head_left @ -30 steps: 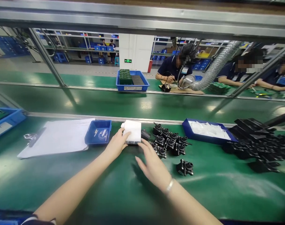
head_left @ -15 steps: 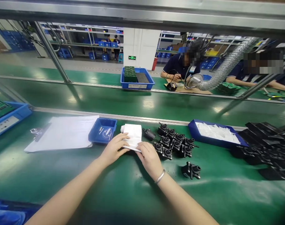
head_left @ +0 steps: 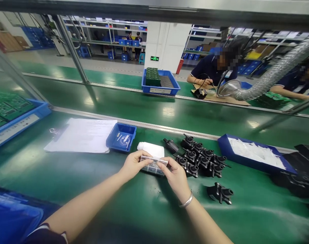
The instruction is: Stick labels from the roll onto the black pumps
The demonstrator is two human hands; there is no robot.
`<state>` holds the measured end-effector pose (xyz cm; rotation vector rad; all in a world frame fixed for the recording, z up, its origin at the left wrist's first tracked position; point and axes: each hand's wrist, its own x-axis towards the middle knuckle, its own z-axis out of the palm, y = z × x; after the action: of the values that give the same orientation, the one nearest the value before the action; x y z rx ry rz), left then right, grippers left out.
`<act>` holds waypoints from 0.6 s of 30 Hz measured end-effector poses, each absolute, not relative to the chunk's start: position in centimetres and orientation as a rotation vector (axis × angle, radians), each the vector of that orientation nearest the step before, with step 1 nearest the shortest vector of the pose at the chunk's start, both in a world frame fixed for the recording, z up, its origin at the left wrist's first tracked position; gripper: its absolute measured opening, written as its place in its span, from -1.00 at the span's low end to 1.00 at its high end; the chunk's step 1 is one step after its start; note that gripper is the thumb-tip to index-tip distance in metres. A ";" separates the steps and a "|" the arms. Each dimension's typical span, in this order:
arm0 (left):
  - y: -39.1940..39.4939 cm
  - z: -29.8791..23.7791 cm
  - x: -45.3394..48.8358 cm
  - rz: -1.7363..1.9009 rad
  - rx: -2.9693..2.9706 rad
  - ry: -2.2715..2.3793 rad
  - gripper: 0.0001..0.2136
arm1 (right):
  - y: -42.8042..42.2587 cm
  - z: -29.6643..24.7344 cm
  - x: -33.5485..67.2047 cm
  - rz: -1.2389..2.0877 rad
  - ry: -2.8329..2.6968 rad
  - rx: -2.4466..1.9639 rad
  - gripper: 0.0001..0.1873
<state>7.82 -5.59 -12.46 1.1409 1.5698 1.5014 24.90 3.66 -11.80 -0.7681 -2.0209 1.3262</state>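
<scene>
Between my two hands is a small clear plastic compartment box (head_left: pixel 154 168), tilted so that its divided cells show. My left hand (head_left: pixel 132 166) pinches its left end between thumb and fingers. At the right end, my right hand (head_left: pixel 176 174) grips it the same way, with a metal bangle (head_left: pixel 187 200) on the wrist. What lies in the cells is too small to make out. Just behind the box, a white bottle (head_left: pixel 152 149) lies on its side. A black cylindrical part (head_left: pixel 171 145) sits to the bottle's right.
Several black molded housings (head_left: pixel 202 156) cluster on the right, and one housing (head_left: pixel 220 193) stands apart nearer me. A blue tray (head_left: pixel 122 137), papers on a clipboard (head_left: pixel 83 135) and a box of white packets (head_left: pixel 256 152) line the back. Across the bench, a person (head_left: pixel 215 69) works.
The thin box edge in my hands has tilted up, so its compartments now show. My view has turned left, shifting the scene rightward. More of the bottle is visible behind the box.
</scene>
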 end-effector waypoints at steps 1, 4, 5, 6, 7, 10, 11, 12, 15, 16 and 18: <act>-5.6 -12.5 7.9 1.503 1.131 1.565 -0.79 | 3.6 -11.9 24.9 1.356 -1.997 -0.763 -0.81; -5.7 -12.3 7.9 1.507 1.111 1.577 -0.78 | 3.3 -11.8 24.8 1.412 -1.958 -0.726 -0.82; -5.7 -12.3 7.9 1.508 1.108 1.585 -0.78 | 3.2 -11.8 24.8 1.420 -1.945 -0.722 -0.81; -5.7 -12.3 7.9 1.509 1.108 1.592 -0.78 | 3.1 -11.8 24.8 1.427 -1.930 -0.727 -0.79; -5.8 -12.2 7.9 1.507 1.109 1.598 -0.78 | 3.0 -11.8 24.8 1.434 -1.910 -0.739 -0.77; -5.8 -12.1 7.9 1.495 1.121 1.602 -0.78 | 2.8 -11.8 24.7 1.487 -1.837 -0.767 -0.76; -5.9 -12.1 8.0 1.491 1.123 1.597 -0.79 | 2.7 -11.8 24.7 1.521 -1.803 -0.765 -0.78; -5.9 -12.0 8.0 1.487 1.122 1.586 -0.80 | 2.6 -11.7 24.7 1.560 -1.765 -0.758 -0.81; -6.0 -11.7 8.2 1.488 1.091 1.529 -0.83 | 2.2 -11.5 24.6 1.665 -1.660 -0.740 -0.86; -6.0 -11.6 8.3 1.494 1.076 1.509 -0.84 | 2.2 -11.5 24.6 1.684 -1.636 -0.736 -0.87; -6.1 -11.5 8.4 1.507 1.064 1.487 -0.85 | 2.0 -11.5 24.6 1.691 -1.607 -0.729 -0.89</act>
<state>8.37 -6.09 -11.52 1.0644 1.4874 1.5066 24.62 2.00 -11.48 -0.7286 -1.6070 1.6914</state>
